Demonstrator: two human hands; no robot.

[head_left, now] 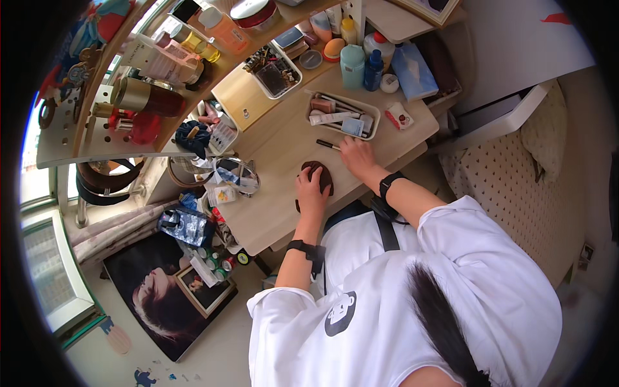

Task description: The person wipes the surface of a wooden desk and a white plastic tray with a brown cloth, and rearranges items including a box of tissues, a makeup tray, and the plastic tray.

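Note:
My left hand [311,188] rests on a dark brown, flat, rounded thing [326,183] near the table's front edge. Its fingers curl over the top, and its exact kind is hidden. My right hand [356,155] is just in front of a cream box, its fingers closed at one end of a dark pen-shaped stick [327,144] that points left. Makeup tubes, packets and long handles fill the cream box [373,134]. To the right of that box lies a small white-and-red packet [398,116].
A wooden drawer box [238,97] and a brush tray [293,87] stand at the back. Bottles [353,68] and a blue tissue pack [414,71] crowd the far right. A clear round container [248,177] sits left. Shelves of cosmetics [148,97] overhang the left side.

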